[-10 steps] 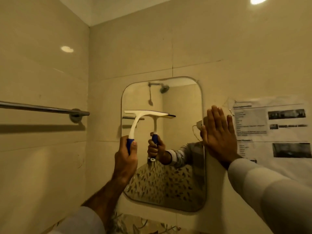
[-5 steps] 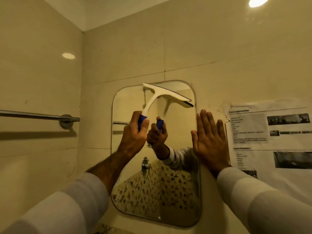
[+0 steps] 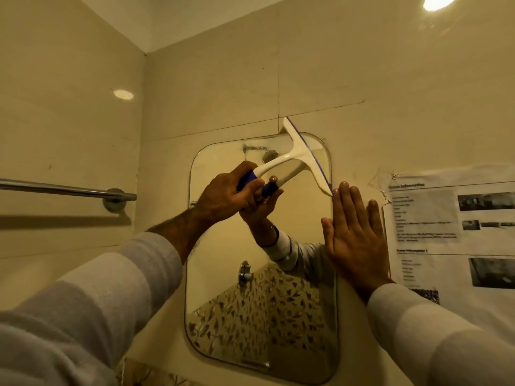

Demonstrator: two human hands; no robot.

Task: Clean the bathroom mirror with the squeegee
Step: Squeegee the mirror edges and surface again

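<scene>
**A:** What are the fingers doing?

**B:** The fingers (image 3: 252,190) of the left hand (image 3: 225,196) are curled tight round the blue grip of the squeegee (image 3: 299,157). The right hand (image 3: 354,240) is flat, its fingers straight and close together, pressing on the right edge of the bathroom mirror (image 3: 223,246) and the tiled wall (image 3: 334,79) beside it.

**A:** And where is the squeegee itself?

**B:** Up at the mirror's top right corner. The white head is tilted steeply: its upper end sticks out past the top rim onto the wall, and its lower end sits at the right rim, just beside the right hand's fingertips. The blade side faces right; whether it lies flush on the glass cannot be told.

**A:** How much of the job looks done?

**B:** Hard to judge. There is a smeared, hazy patch near the top of the glass, over the reflected shower head, so that part seems unfinished. The middle and lower glass reflect the patterned tiles sharply, but no wet streaks or wiped lanes show that would mark finished passes.

**A:** So what is left?

**B:** Probably most of the strokes: the blade is placed at a top corner, as if for a pull across or down. The towel rail (image 3: 67,189) on the left and the taped paper notice (image 3: 451,227) on the right play no part.
</scene>
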